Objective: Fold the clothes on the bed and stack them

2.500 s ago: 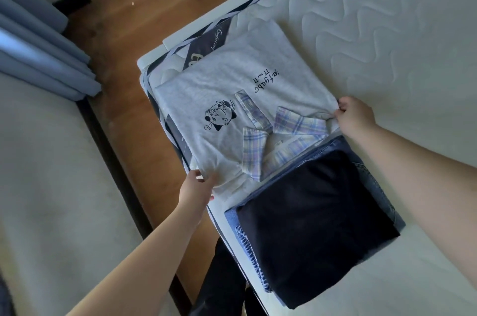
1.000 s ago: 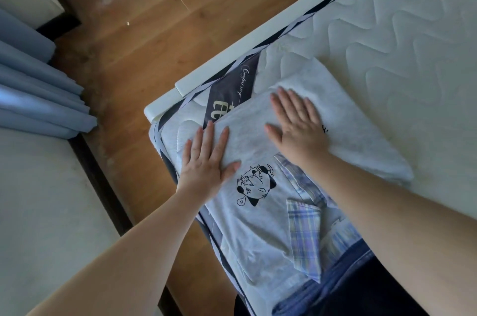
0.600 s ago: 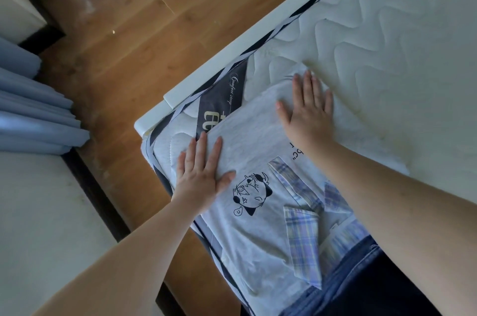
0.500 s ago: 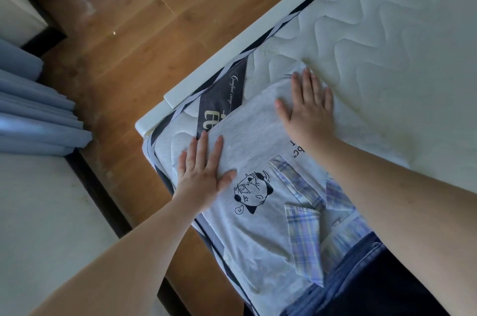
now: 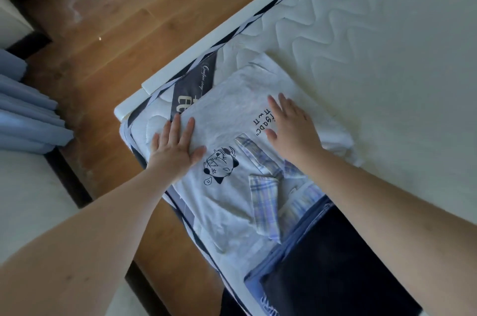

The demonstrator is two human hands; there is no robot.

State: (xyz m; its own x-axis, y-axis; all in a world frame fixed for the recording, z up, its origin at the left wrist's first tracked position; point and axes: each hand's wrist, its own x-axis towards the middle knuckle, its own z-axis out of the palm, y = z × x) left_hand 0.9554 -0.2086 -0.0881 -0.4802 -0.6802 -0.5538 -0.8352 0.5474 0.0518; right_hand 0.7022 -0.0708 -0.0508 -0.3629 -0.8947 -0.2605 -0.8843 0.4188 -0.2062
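Note:
A folded light grey T-shirt with a cartoon print and black lettering lies at the mattress corner. My left hand presses flat on its left part, fingers straight. My right hand lies flat on its right part, beside the lettering. A plaid shirt collar sticks out on top of the T-shirt's near side. Closer to me sits a folded dark garment on folded blue jeans.
The white quilted mattress stretches away to the right. Its corner with a dark label and the white bed frame border a wooden floor. Blue curtains hang at the left.
2.5 s ago both hands pinched the T-shirt's near edge. Since then they lie flat on it; in the last half second the right hand slid back from the far edge toward the lettering.

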